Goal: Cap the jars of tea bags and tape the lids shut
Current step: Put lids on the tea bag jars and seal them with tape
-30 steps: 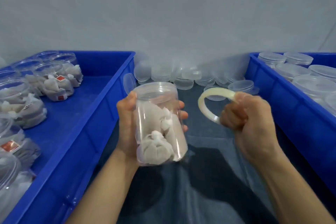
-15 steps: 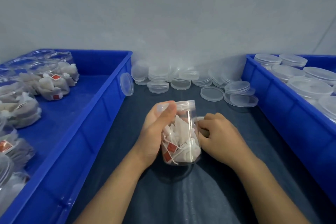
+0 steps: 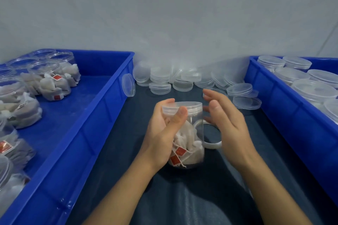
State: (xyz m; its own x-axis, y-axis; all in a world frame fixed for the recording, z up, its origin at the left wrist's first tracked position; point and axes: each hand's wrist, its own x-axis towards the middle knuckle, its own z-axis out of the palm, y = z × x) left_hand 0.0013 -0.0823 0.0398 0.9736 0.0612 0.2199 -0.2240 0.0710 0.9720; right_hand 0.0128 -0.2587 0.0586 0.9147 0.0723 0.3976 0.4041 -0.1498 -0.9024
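1. Fingers of left hand (image 3: 162,133) curled round a clear jar (image 3: 190,133); thumb lies across the front of the lid (image 3: 182,108), fingertips wrap the far side at the lid's 9 o'clock edge. Firm grip on the upper half of the jar.
2. Right hand (image 3: 226,124) held at the jar's 3 o'clock, fingers straight and slightly spread, palm facing the jar. Holds nothing. Whether the fingertips touch the jar wall: cannot tell.
3. Jar stands upright on dark cloth (image 3: 117,142) at centre of the work area, lid seated on top. Tea bags (image 3: 186,144) with red tags fill its lower part.
4. Tape roll (image 3: 213,143), pale ring, lies on the cloth just beside the jar at its 3 o'clock, partly under the right hand and partly seen through the jar.
5. Loose lids (image 3: 164,80) piled against the wall at 12 o'clock from the jar; one lid (image 3: 128,85) leans on the left bin's wall at about 11 o'clock.
6. Blue bin (image 3: 102,107) at 9 o'clock holds open jars (image 3: 53,82) of tea bags, no lids on those visible.
7. Second blue bin (image 3: 285,113) at 3 o'clock holds capped jars (image 3: 311,89).
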